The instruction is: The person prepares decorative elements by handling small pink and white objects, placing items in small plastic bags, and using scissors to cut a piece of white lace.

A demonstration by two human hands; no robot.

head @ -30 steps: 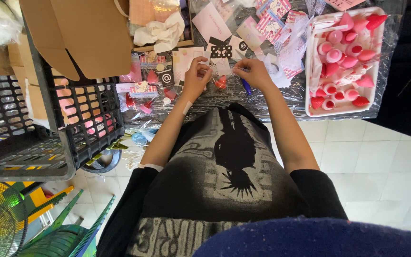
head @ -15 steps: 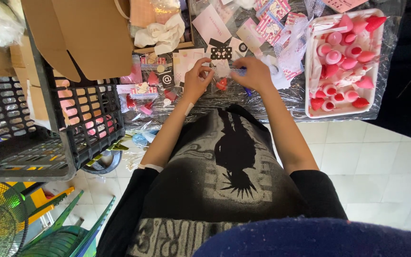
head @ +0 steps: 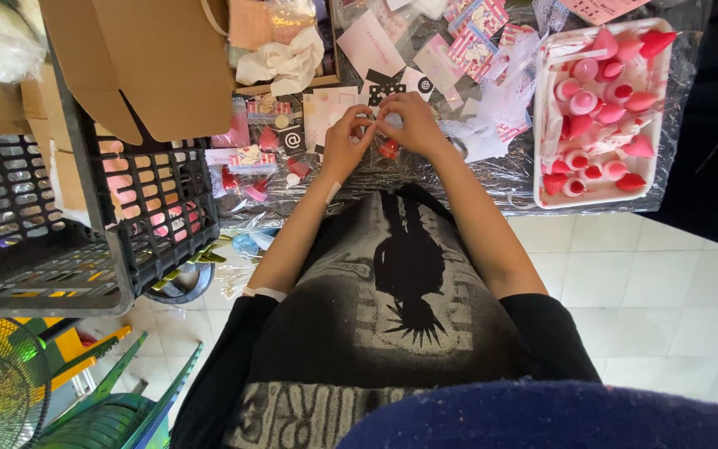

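Head view: left hand (head: 346, 143), right hand (head: 413, 123) together (held item hidden).

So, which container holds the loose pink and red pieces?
The white tray on the right; the black crate and the cardboard box stand left of the hands.

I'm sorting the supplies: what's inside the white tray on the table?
The white tray holds a heap of pink and red sponges, teardrop-shaped and round, with some clear wrap. The tray's bottom and any pieces lower in the heap are covered.
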